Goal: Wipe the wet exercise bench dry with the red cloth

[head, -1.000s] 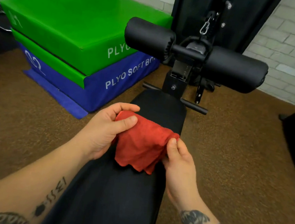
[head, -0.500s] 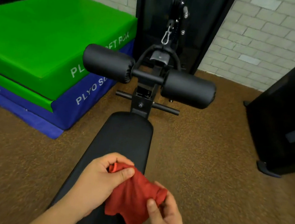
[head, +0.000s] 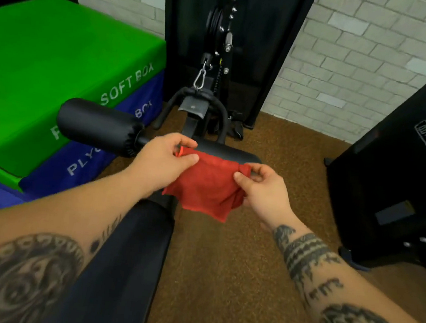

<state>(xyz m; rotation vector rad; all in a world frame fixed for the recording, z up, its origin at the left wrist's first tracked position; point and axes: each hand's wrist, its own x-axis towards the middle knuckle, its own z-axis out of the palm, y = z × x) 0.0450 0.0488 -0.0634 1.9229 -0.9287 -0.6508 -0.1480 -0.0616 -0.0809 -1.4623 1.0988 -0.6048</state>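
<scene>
Brown gym floor (head: pixel 222 278) surrounds the black bench (head: pixel 127 244). The left hand (head: pixel 160 162) and right hand (head: pixel 263 191) pinch the red cloth (head: pixel 207 186) by its top corners, above the bench's far end. Spreading it flat, then pressing long overlapping strokes, should dry best.

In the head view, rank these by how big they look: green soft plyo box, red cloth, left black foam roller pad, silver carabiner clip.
Largest: green soft plyo box.
Next: red cloth and left black foam roller pad, too alike to rank.
Smallest: silver carabiner clip.
</scene>
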